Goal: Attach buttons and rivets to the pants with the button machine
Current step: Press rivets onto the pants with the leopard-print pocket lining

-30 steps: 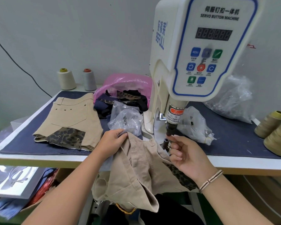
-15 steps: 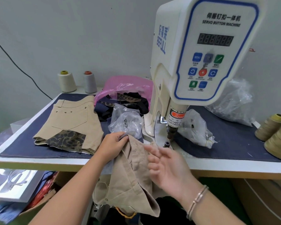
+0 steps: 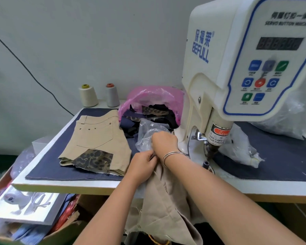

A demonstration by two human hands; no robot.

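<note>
While left hand [image 3: 143, 163] pinches the khaki pants [image 3: 166, 206] at the table [image 3: 64, 188] edge, fingers curled into the fabric, right hand [image 3: 163, 141] reaches across into the clear plastic bag [image 3: 147, 133]; its fingers are hidden, can't tell grip. Pants hang off the front edge, just left of the button machine [image 3: 237, 71] die. Finished pants [image 3: 99, 138] lie folded on the left.

- Two bare forearms in view, no sleeves visible.
- Left hand [image 3: 143, 163]: no rings or bands seen.
- Right hand [image 3: 163, 141]: thin silver bangles [image 3: 172, 155] at wrist, apparently two stacked.
- No gloves on either.
</note>
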